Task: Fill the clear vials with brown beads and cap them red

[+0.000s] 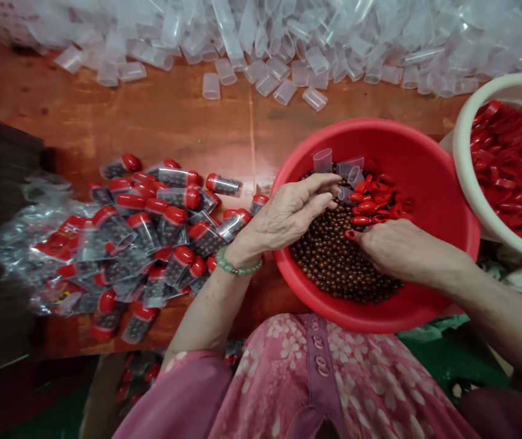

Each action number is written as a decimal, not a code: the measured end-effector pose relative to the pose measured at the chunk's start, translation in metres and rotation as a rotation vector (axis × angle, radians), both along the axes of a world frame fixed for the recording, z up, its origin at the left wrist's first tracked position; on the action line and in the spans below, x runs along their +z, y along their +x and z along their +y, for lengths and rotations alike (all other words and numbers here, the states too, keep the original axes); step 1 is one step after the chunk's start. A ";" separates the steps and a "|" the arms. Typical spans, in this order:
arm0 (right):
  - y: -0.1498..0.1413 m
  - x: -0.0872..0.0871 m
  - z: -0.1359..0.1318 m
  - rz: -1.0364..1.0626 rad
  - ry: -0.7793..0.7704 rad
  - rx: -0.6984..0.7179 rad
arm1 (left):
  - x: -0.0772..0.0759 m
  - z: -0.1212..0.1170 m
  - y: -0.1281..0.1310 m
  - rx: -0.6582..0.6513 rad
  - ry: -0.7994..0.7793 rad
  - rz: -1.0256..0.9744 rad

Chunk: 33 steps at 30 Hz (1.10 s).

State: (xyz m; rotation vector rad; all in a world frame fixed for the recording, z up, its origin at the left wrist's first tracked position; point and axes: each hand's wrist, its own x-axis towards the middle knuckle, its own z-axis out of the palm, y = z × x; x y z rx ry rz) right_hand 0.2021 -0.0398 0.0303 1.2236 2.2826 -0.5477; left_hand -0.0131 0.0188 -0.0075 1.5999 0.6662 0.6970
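My left hand (295, 210), with a green bead bracelet (238, 266) at the wrist, reaches over the left rim of a red basin (439, 183). Its fingers are stretched forward and apart, tips beside a short clear plastic tube (344, 194). Inside the basin lie many brown beads (338, 256), a cluster of red plastic caps (375, 198) and a few more clear tubes (322, 160). My right hand (391, 247) is closed low over the beads. A small red plastic cap (350, 234) pokes out from its fingertips; the rest is hidden by the fingers.
Left on the wooden table (174, 116) lies a pile of filled, red-capped tubes (174, 225) beside a clear plastic bag (23, 244). Loose clear tubes (283, 91) heap along the back. A white tub (464, 146) of red caps (512, 164) stands at the right.
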 end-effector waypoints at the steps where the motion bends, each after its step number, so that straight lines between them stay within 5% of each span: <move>1: -0.005 -0.003 -0.001 -0.016 0.012 0.021 | -0.001 -0.001 0.001 0.022 0.017 0.004; 7: -0.029 -0.023 0.007 0.083 0.030 0.000 | -0.006 -0.001 0.002 0.072 -0.013 -0.076; 10: -0.028 -0.031 0.013 0.214 0.019 -0.135 | -0.009 0.000 0.001 0.096 -0.052 -0.163; 15: -0.023 -0.040 0.020 0.712 -0.045 -0.451 | -0.012 0.001 0.000 0.148 -0.133 -0.332; 20: -0.016 -0.035 0.022 1.024 -0.190 -0.628 | -0.009 0.002 0.001 0.194 -0.230 -0.454; 33: -0.006 -0.025 0.026 0.954 -0.058 -0.551 | -0.013 0.004 0.002 0.193 -0.208 -0.483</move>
